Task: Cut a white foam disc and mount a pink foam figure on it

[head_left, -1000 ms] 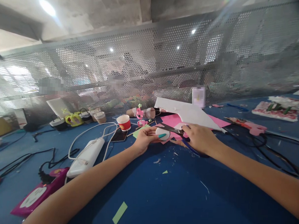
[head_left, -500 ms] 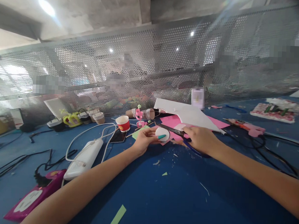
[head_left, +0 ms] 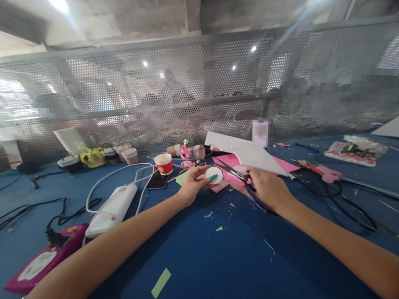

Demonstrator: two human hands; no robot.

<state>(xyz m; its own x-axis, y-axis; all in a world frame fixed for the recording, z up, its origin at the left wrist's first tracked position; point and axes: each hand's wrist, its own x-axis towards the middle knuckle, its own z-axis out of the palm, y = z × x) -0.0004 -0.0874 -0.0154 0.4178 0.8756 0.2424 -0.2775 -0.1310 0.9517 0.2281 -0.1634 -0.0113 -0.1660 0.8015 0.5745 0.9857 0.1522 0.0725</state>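
Note:
My left hand pinches a small white round paper piece with a teal bit on it, just above the blue table. My right hand grips blue-handled scissors, whose blades are parted and point left toward the white piece. Both hands work over pink paper lying under a large white sheet.
A red paper cup, a phone, a white power bank with cable, a pink device, brown cups and black cables lie around. Paper scraps litter the table. A perforated metal screen stands behind.
The scissor blades have opened wider and the white round piece has shifted slightly up and right in my left hand. The view has tilted a little.

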